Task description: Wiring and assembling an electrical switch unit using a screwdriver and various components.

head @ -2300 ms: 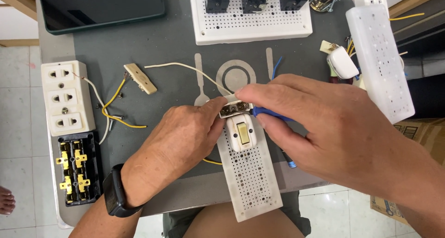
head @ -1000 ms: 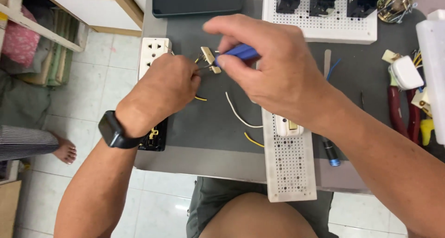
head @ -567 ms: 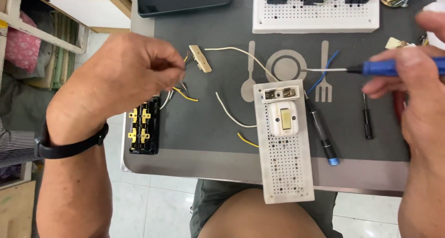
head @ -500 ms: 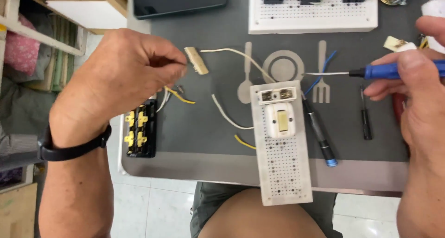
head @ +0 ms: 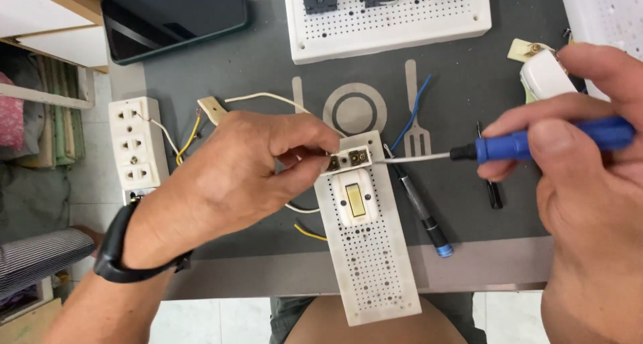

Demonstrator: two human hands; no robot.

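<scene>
My left hand [head: 241, 173] pinches something small at the top left terminal of a white switch unit [head: 353, 195], which is mounted on a narrow white perforated board [head: 372, 263]. I cannot make out what the fingers hold. My right hand [head: 589, 183] grips a blue-handled screwdriver [head: 529, 143]. Its metal shaft points left, with the tip at the switch's upper right corner. A white wire [head: 261, 99] runs from a small beige part [head: 211, 109] toward the switch.
A white triple socket strip [head: 137, 146] lies at the table's left edge. A large perforated board with black sockets [head: 388, 22] and a dark tablet [head: 174, 16] sit at the back. Another screwdriver [head: 422, 210], a white plug [head: 546, 76] and loose blue and yellow wires lie nearby.
My left hand has come from the wires at the left to the switch's top terminal. The screwdriver tip has moved in to the switch's upper right corner.
</scene>
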